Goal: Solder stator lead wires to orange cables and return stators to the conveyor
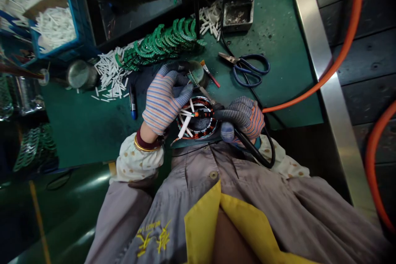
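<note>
My left hand (167, 99), in a striped knitted glove with a dark palm, pinches a thin wire (192, 79) above a round metal tin (198, 70). My right hand (244, 117), gloved the same way, grips a black-handled soldering iron (216, 109) with a black cable (256, 152). Its metal shaft (206, 95) reaches up and left towards the tin. Below both hands lies a stator (201, 130) with copper windings, and white sleeves (185, 127) stick out of its centre. A red-handled brush (210, 74) lies next to the tin.
Blue-handled scissors (247, 68) and a marker pen (133, 103) lie on the green bench mat (77, 119). Green curved parts (161, 43) and loose white sleeves (109, 72) are heaped behind. A blue crate (74, 20), metal tray (237, 16) and orange hose (340, 53) surround the bench.
</note>
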{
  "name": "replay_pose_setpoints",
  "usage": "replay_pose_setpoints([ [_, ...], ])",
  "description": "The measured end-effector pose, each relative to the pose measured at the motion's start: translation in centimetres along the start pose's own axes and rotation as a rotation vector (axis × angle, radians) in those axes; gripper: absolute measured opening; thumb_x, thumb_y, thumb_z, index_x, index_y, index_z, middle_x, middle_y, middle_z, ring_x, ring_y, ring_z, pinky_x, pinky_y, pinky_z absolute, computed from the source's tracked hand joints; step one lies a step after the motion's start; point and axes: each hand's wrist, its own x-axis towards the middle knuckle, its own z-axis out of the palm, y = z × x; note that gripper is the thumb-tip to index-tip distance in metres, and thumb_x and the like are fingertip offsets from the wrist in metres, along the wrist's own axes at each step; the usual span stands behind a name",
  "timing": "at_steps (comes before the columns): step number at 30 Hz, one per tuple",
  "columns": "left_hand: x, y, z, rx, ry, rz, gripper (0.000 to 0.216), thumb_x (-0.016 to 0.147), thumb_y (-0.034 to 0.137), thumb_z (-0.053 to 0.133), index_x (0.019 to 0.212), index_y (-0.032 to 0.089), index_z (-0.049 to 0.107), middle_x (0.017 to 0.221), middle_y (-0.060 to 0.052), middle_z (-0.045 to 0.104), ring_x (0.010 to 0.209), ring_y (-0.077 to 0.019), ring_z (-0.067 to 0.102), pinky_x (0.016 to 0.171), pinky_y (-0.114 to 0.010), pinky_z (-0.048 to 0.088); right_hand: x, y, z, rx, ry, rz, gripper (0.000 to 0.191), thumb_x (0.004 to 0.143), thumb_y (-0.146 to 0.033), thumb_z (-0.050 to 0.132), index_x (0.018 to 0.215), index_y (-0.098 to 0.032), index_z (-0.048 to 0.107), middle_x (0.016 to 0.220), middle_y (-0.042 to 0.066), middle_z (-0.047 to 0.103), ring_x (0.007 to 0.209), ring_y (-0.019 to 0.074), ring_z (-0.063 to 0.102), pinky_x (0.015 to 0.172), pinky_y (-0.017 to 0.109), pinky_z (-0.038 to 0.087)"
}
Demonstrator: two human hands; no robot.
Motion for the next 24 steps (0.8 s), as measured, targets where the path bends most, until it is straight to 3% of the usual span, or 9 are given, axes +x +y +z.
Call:
replay_pose_setpoints([
  [4, -0.3, 0.2, 0.1, -0.021, 0.003, 0.045, 0.016, 0.111, 0.033, 0.083, 0.102, 0.031, 0.070, 0.139, -0.008, 0.080, 0.131, -0.0367, 0.077, 0.117, -0.059, 0.069, -0.4, 0.1, 0.0, -0.074, -0.103, 0.046, 0.062, 0.121, -0.072, 0.048, 0.101, -0.033, 0.091, 0.073, 0.007, 0.066, 0.077, 0.0281, 0.062, 0.078, 0.046, 0.055],
  [7, -0.4, 0.4, 0.3, 0.025, 0.002, 0.027, 0.011, 0.113, 0.033, 0.081, 0.106, 0.032, 0.073, 0.148, -0.008, 0.078, 0.136, -0.0362, 0.077, 0.121, -0.058, 0.068, -0.1, 0.0, -0.1, -0.030, -0.061, 0.036, 0.057, 0.121, -0.068, 0.051, 0.102, -0.033, 0.092, 0.074, 0.006, 0.067, 0.076, 0.0274, 0.063, 0.076, 0.046, 0.054],
  [12, -0.7, 0.8, 0.1, 0.057, 0.013, -0.021, 0.008, 0.114, 0.034, 0.080, 0.109, 0.031, 0.076, 0.135, -0.009, 0.083, 0.135, -0.0350, 0.078, 0.121, -0.052, 0.071, 0.9, -0.5, -0.2, 0.038, 0.060, -0.005, 0.045, 0.123, -0.056, 0.055, 0.112, -0.035, 0.093, 0.074, 0.003, 0.066, 0.075, 0.0253, 0.062, 0.075, 0.043, 0.051],
  [18, -0.5, 1.1, -0.5, 0.036, 0.015, -0.044, 0.004, 0.112, 0.032, 0.081, 0.108, 0.032, 0.079, 0.131, -0.007, 0.084, 0.127, -0.0343, 0.081, 0.118, -0.049, 0.074, 0.0, -0.4, 0.0, -0.052, -0.085, 0.060, 0.051, 0.121, -0.059, 0.049, 0.103, -0.036, 0.091, 0.074, 0.005, 0.068, 0.078, 0.0279, 0.064, 0.078, 0.046, 0.055],
  [24, -0.5, 0.9, -0.2, 0.035, 0.022, -0.040, 0.007, 0.111, 0.029, 0.084, 0.108, 0.030, 0.078, 0.133, -0.009, 0.083, 0.127, -0.0344, 0.081, 0.117, -0.049, 0.073, 0.0, -0.4, 0.1, 0.015, -0.067, 0.050, 0.042, 0.120, -0.059, 0.056, 0.110, -0.036, 0.091, 0.079, 0.005, 0.068, 0.080, 0.0279, 0.062, 0.080, 0.045, 0.055],
])
